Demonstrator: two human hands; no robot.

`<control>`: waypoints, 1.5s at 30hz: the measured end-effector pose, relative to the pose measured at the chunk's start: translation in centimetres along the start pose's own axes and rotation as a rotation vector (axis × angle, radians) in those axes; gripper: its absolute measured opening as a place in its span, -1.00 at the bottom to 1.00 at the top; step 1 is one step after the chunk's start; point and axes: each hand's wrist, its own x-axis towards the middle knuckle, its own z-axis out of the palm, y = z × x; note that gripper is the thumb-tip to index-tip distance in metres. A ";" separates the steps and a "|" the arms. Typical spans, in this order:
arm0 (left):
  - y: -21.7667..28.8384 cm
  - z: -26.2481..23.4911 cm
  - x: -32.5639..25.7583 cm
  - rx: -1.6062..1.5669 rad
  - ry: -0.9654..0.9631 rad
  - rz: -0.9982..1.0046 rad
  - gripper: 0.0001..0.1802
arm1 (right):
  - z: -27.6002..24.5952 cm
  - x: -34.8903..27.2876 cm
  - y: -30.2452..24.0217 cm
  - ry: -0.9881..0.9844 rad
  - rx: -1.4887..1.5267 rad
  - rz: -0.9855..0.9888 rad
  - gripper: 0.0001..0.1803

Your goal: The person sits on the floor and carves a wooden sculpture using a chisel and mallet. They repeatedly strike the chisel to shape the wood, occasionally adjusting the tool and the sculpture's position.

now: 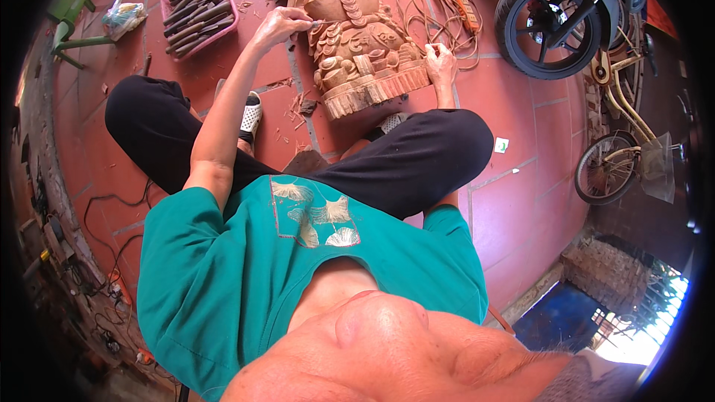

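Note:
A large brown wood carving [357, 45] with dense relief lies on the floor in front of me, its flat base toward me. At its left side is my left hand [283, 26], fingers pinched together at the carved surface. A small pale bit shows at those fingertips, too small to name. My right hand [442, 65] is closed beside the right corner of the base, fingers curled. Whether it grips anything is hidden. My knees are spread on either side of the base.
A pink basket [237, 7] of carving tools stands at the far left, near a plastic bag [123, 16] and a green chair [68, 0]. An orange power strip [465, 9] with coiled cord lies right of the carving. A motorbike wheel [549, 26] and a bicycle [622, 115] stand farther right. Wood chips [298, 104] litter the tiles.

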 end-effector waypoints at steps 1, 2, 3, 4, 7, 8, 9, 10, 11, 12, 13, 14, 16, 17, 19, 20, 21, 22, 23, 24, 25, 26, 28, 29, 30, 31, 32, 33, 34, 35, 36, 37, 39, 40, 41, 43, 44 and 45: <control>0.1 0.2 0.2 0.022 0.001 0.017 -0.73 | 0.0 0.0 0.3 -0.007 -0.001 -0.001 -0.72; 0.3 0.3 0.3 0.044 0.000 0.036 -0.73 | -0.1 0.0 0.5 -0.012 -0.002 0.000 -0.73; 0.6 0.4 0.5 0.065 0.001 0.053 -0.74 | -0.2 0.0 0.5 -0.019 -0.004 -0.001 -0.73; 1.0 0.4 0.8 0.137 -0.007 0.057 -0.74 | -0.4 0.0 0.5 -0.013 -0.005 -0.002 -0.73; 1.4 0.0 0.9 0.366 0.044 0.106 -0.73 | 0.0 0.0 -0.2 -0.020 -0.005 -0.015 -0.73; 1.4 -0.1 0.7 0.447 0.100 0.157 -0.72 | 0.3 0.1 -0.6 -0.029 -0.013 -0.019 -0.73; 1.3 -0.2 0.4 0.529 0.156 0.206 -0.71 | 0.8 0.2 -1.2 -0.040 -0.020 -0.024 -0.73; 2.3 0.6 0.9 0.522 0.118 0.202 -0.71 | 0.0 0.0 -0.3 -0.023 -0.036 0.004 -0.73; 3.2 1.1 1.3 0.515 0.082 0.196 -0.71 | -0.7 -0.3 0.5 -0.007 -0.051 0.031 -0.72; 3.5 0.7 0.9 0.527 0.076 0.161 -0.71 | -0.3 -0.1 0.1 -0.014 -0.036 0.032 -0.72; 3.1 0.3 0.7 0.511 0.087 0.161 -0.71 | 0.2 0.0 -0.3 -0.028 -0.033 0.026 -0.72; 2.4 -0.2 0.5 0.495 0.098 0.160 -0.71 | 0.7 0.1 -0.7 -0.045 -0.031 0.019 -0.71; 2.1 0.1 1.3 0.428 0.072 0.195 -0.71 | -0.1 -0.1 -0.3 -0.034 -0.050 0.034 -0.71; 1.9 0.1 1.6 0.385 0.053 0.205 -0.71 | -0.4 -0.2 -0.2 -0.028 -0.055 0.039 -0.71; 1.7 -0.4 1.5 0.306 0.011 0.171 -0.72 | -0.4 -0.2 -0.6 -0.034 -0.054 0.034 -0.71; 1.6 -0.6 1.6 0.266 -0.023 0.137 -0.72 | -0.4 -0.3 -0.7 -0.036 -0.056 0.034 -0.71; 1.5 -0.8 1.7 0.225 -0.058 0.101 -0.73 | -0.5 -0.2 -0.8 -0.040 -0.058 0.034 -0.71; 1.5 -0.8 1.7 0.218 -0.063 0.116 -0.73 | -0.4 -0.2 -0.7 -0.037 -0.057 0.034 -0.70; 1.4 -0.8 1.8 0.210 -0.069 0.132 -0.74 | -0.4 -0.2 -0.4 -0.034 -0.057 0.035 -0.70; 1.2 -0.8 1.9 0.203 -0.074 0.148 -0.74 | -0.3 -0.2 -0.1 -0.030 -0.056 0.035 -0.70; 0.7 -0.7 2.1 0.173 -0.066 0.175 -0.74 | -0.3 -0.1 0.1 -0.025 -0.059 0.032 -0.70; -0.3 -0.8 2.0 0.145 -0.045 0.193 -0.75 | 0.0 0.0 -0.1 -0.029 -0.053 0.018 -0.70; -2.3 -0.9 1.5 0.128 0.014 0.243 -0.75 | 0.8 0.4 -0.6 -0.039 -0.041 -0.010 -0.71; -2.4 0.2 2.4 0.131 0.011 0.304 -0.75 | 0.3 0.1 0.5 -0.014 -0.054 0.011 -0.71; -2.1 0.3 1.9 0.136 0.035 0.344 -0.76 | 0.3 0.1 0.4 -0.010 -0.056 0.010 -0.71; -1.8 0.3 1.5 0.244 0.044 0.289 -0.75 | 0.3 0.0 0.4 -0.008 -0.056 0.016 -0.71; -1.4 0.8 0.9 0.278 0.064 0.290 -0.76 | 0.3 0.0 0.3 -0.007 -0.056 0.022 -0.71; -1.0 1.1 0.2 0.314 0.089 0.290 -0.76 | 0.2 0.0 0.1 -0.006 -0.054 0.025 -0.71; -0.7 1.1 -0.2 0.350 0.113 0.289 -0.77 | 0.3 0.0 0.0 -0.014 -0.057 0.024 -0.71; -1.5 1.6 -0.2 0.381 0.150 0.277 -0.80 | 0.2 0.0 -0.1 -0.020 -0.059 0.023 -0.70; -1.5 2.1 -0.4 0.383 0.188 0.293 -0.80 | 0.2 0.0 -0.1 -0.026 -0.064 0.022 -0.70; -1.5 2.8 -0.6 0.386 0.225 0.310 -0.81 | 0.2 0.1 -0.1 -0.025 -0.066 0.017 -0.70; -2.0 3.4 -0.7 0.370 0.278 0.360 -0.80 | 0.1 0.1 -0.1 -0.025 -0.069 0.008 -0.70; -2.4 3.4 -0.6 0.153 0.199 0.277 -0.80 | 0.2 0.1 -0.1 -0.022 -0.061 0.007 -0.70; -2.8 3.3 -0.4 -0.063 0.118 0.194 -0.80 | 0.2 0.1 -0.1 -0.018 -0.054 0.007 -0.70; -2.5 3.3 -0.6 -0.348 0.028 0.036 -0.80 | 0.0 0.1 -0.1 -0.020 -0.055 0.016 -0.70; -2.4 3.4 -1.0 -0.418 0.020 -0.036 -0.80 | -0.2 0.0 -0.1 -0.025 -0.064 0.025 -0.70; -2.0 3.5 -1.1 -0.488 0.011 -0.108 -0.80 | -0.4 -0.1 0.1 -0.028 -0.075 0.035 -0.70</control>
